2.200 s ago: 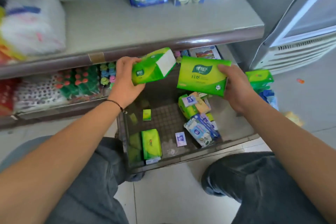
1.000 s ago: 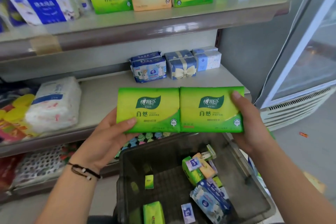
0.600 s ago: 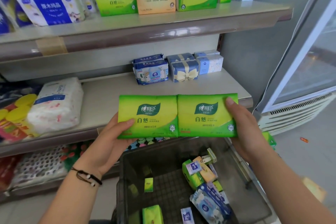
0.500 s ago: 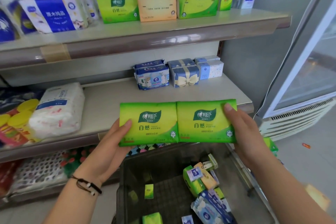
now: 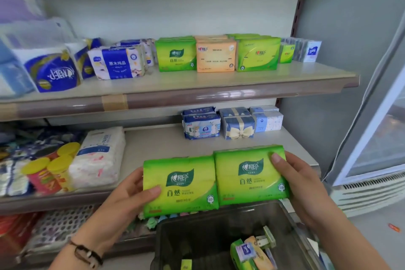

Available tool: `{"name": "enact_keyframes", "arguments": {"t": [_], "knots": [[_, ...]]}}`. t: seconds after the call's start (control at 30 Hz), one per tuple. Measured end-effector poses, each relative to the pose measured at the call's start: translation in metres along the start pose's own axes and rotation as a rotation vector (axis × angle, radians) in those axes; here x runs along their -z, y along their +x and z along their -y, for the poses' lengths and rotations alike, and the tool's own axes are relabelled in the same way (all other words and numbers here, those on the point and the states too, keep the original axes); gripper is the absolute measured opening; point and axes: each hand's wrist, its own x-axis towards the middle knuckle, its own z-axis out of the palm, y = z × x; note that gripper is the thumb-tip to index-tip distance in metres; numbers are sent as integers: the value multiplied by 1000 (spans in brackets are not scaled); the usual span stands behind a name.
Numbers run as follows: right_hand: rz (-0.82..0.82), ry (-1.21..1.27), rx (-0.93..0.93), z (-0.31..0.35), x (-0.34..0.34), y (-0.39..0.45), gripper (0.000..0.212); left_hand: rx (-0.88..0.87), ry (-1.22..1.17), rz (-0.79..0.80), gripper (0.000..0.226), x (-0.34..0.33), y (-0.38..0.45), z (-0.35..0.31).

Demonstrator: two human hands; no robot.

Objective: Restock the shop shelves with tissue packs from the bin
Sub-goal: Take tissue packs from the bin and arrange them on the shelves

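The left hand (image 5: 122, 199) grips one green tissue pack (image 5: 179, 186) and the right hand (image 5: 300, 184) grips another green pack (image 5: 249, 175), edges touching between them. Below the hands sits a dark bin (image 5: 197, 237) with small packs. Above them, the upper shelf (image 5: 197, 94) carries green and orange packs.

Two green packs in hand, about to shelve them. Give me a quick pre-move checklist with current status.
1. Left hand grips left green pack: ok.
2. Right hand grips right green pack: ok.
3. Packs side by side, labels facing out: ok.
4. Matching green stock on top shelf: ok.
5. Bare space in front of it: ok.
6. Room behind that stack: cannot tell.
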Motion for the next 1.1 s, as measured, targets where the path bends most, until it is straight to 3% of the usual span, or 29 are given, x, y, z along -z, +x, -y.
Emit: {"name": "enact_keyframes", "arguments": {"t": [0.07,0.13,0.23,0.37,0.43,0.53,0.63,0.77,0.9,1.1], "knots": [[46,-4,27,15,-8,8,66,-44,75,-14,99,6,-3,-19],[56,38,41,32,-19,16,64,-95,131,-46,108,10,-3,-42],[75,101,55,60,-34,27,58,-162,160,-68,108,10,-3,-78],[126,80,95,90,-45,38,85,-218,179,-44,106,6,0,-121],[126,63,109,103,-47,44,77,-221,192,-38,104,4,5,-137],[112,71,126,120,-52,53,47,-216,193,-24,104,1,15,-156],[107,65,152,131,-52,62,43,-230,184,3,102,0,26,-170],[75,98,162,135,-53,71,42,-288,120,-4,94,0,48,-186],[63,181,145,132,-58,81,43,-332,68,-110,57,-3,84,-201],[67,222,124,126,-60,95,46,-339,166,-199,39,1,148,-211]]}}
